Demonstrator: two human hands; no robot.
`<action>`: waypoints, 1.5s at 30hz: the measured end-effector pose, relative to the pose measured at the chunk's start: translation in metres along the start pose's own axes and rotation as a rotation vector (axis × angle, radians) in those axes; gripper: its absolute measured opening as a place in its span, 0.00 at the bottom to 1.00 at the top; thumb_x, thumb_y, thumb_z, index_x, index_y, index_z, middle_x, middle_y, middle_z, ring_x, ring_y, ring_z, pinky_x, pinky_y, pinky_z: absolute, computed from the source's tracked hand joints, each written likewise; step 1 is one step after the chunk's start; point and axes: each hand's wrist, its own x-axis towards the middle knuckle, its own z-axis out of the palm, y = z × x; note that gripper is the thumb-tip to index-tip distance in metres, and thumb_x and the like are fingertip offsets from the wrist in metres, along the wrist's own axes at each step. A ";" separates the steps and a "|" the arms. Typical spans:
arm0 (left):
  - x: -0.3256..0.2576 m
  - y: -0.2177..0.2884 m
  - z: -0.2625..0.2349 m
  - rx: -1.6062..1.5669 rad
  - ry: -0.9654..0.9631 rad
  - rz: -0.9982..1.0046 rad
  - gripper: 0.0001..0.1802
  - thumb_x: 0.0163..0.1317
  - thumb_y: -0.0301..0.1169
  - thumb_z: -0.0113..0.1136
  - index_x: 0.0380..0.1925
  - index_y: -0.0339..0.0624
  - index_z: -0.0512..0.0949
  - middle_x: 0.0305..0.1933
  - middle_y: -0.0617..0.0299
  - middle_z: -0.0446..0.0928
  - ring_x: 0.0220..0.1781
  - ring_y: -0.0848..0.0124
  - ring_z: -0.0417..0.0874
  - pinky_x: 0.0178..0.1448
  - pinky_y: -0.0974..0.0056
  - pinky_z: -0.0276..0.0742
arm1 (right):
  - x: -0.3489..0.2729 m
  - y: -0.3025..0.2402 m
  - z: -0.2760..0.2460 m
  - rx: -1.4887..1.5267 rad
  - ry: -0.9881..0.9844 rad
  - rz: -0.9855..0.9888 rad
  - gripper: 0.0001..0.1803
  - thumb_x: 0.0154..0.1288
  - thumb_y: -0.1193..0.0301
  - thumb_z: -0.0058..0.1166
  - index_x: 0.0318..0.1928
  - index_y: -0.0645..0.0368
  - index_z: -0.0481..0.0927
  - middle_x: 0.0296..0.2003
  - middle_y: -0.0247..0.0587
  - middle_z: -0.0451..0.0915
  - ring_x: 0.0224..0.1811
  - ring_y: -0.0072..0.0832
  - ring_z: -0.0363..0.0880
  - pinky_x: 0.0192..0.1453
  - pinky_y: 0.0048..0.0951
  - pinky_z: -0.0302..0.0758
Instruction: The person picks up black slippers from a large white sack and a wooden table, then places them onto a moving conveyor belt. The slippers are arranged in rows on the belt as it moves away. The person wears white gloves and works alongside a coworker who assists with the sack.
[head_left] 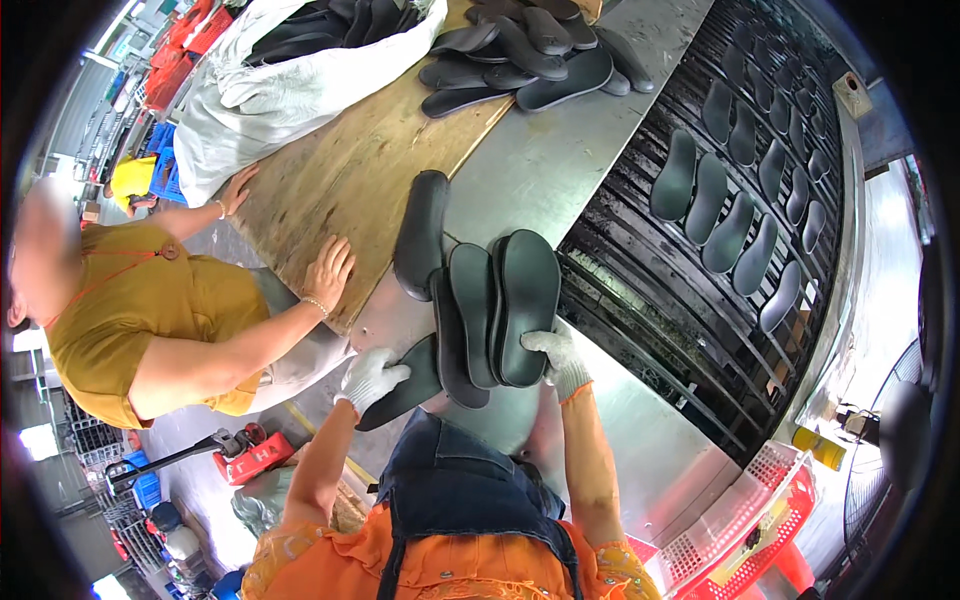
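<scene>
Insoles (530,300) lie bunched over the metal desk (560,160) before you. Your gloved right hand (556,356) pinches the lower end of the rightmost one, thumb on top; your gloved left hand (372,378) grips the edge of a single insole (412,384) at the bunch's left. Beyond them, a pile (565,85) rests near a white sack (230,110); a slatted rack (620,300) with more insoles runs along your right.
</scene>
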 end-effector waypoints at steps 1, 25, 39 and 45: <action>-0.002 -0.003 0.001 -0.015 0.037 -0.013 0.23 0.53 0.48 0.66 0.37 0.38 0.85 0.42 0.43 0.83 0.47 0.46 0.84 0.51 0.48 0.77 | -0.002 -0.001 0.001 0.024 -0.007 0.005 0.33 0.46 0.86 0.61 0.58 0.64 0.79 0.46 0.43 0.86 0.42 0.35 0.87 0.54 0.40 0.85; 0.035 0.081 0.060 -1.096 0.050 0.205 0.34 0.57 0.18 0.64 0.67 0.35 0.71 0.61 0.58 0.80 0.58 0.65 0.82 0.66 0.61 0.77 | -0.015 0.036 -0.010 -0.258 0.178 -0.248 0.45 0.48 0.74 0.70 0.69 0.63 0.69 0.51 0.44 0.83 0.49 0.35 0.83 0.55 0.37 0.81; 0.121 0.349 0.157 -0.871 -0.210 0.467 0.29 0.55 0.25 0.69 0.58 0.33 0.74 0.54 0.53 0.82 0.54 0.64 0.82 0.61 0.59 0.77 | -0.126 -0.124 -0.181 0.142 0.499 -0.594 0.33 0.49 0.86 0.62 0.60 0.65 0.75 0.48 0.43 0.84 0.47 0.33 0.84 0.55 0.36 0.81; 0.156 0.412 0.204 -0.979 -0.338 0.412 0.22 0.61 0.23 0.65 0.56 0.35 0.73 0.51 0.56 0.81 0.52 0.67 0.82 0.59 0.60 0.78 | -0.134 -0.148 -0.275 0.071 0.789 -0.626 0.25 0.57 0.80 0.64 0.57 0.64 0.76 0.45 0.44 0.84 0.44 0.34 0.84 0.52 0.37 0.81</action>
